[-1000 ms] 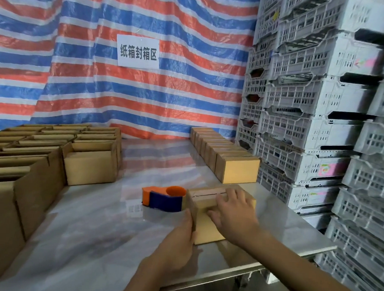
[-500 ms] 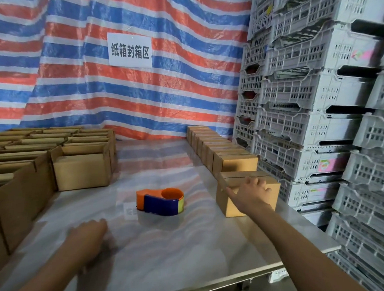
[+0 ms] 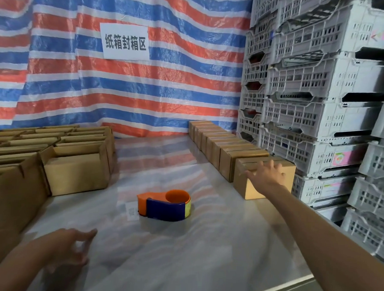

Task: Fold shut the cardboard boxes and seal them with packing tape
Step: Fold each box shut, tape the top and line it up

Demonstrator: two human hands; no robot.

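A small sealed cardboard box (image 3: pixel 249 188) stands at the near end of a row of sealed boxes (image 3: pixel 218 140) along the table's right side. My right hand (image 3: pixel 266 174) lies on its top and near face with fingers spread. An orange and blue tape dispenser (image 3: pixel 164 205) lies alone in the middle of the table. My left hand (image 3: pixel 70 248) hovers low over the table at the near left, fingers loosely spread and holding nothing. Several unsealed boxes (image 3: pixel 74 168) with raised flaps fill the table's left side.
The steel table (image 3: pixel 203 257) has its front edge at the lower right. Stacked white plastic crates (image 3: pixel 322 107) rise close behind the sealed row on the right. A striped tarp with a white sign (image 3: pixel 125 41) hangs at the back.
My right hand has slid the sealed box away to the right, up against the row. My left hand has let go of the box and moved to the near left.
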